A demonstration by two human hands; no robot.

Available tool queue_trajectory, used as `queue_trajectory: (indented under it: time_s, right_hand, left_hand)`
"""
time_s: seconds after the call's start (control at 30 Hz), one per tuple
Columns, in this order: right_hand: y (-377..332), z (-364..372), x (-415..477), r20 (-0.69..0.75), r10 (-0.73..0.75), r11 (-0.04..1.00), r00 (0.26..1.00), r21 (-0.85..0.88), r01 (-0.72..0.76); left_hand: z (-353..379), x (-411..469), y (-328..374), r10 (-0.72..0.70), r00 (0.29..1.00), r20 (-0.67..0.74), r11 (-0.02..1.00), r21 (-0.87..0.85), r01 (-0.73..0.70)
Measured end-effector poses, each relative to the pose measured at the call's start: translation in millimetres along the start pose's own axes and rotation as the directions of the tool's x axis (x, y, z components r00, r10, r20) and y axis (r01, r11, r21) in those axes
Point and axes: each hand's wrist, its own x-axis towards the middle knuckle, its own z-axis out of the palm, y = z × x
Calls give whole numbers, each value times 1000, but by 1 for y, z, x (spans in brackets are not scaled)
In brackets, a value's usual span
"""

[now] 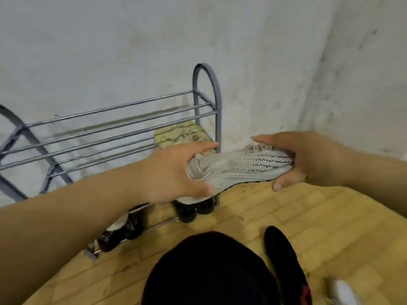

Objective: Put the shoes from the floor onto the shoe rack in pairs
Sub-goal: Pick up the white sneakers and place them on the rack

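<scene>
A grey knit sneaker with black dots hangs in the air in front of the right end of the grey metal shoe rack. My left hand grips its heel and my right hand grips its toe. A matching pale sneaker lies on the middle shelf at the right end, just behind my left hand. Dark shoes stand on the bottom shelf at the right. Another dark pair is partly hidden under my left forearm.
A black shoe lies on the wooden floor at lower right, with a white shoe at the frame's edge. My dark-clothed knee fills the bottom centre. White walls meet in a corner right of the rack.
</scene>
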Motion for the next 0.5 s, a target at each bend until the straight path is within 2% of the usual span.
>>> queue_trajectory:
  time_s: [0.13, 0.27, 0.4, 0.5]
  right_hand:
    - [63, 8, -81, -108, 95, 994, 990, -41, -99]
    - [116, 50, -169, -94, 358, 934, 929, 48, -355]
    - [150, 106, -232, -18, 523, 846, 852, 135, -516]
    - [168, 154, -258, -49, 609, 785, 792, 181, -593]
  left_hand:
    - [50, 67, 58, 146, 981, 127, 981, 108, -160]
    - [110, 111, 106, 250, 921, 298, 922, 219, -320]
    - [196, 137, 116, 208, 853, 478, 879, 291, -378]
    - [240, 149, 112, 165, 814, 557, 900, 253, -355]
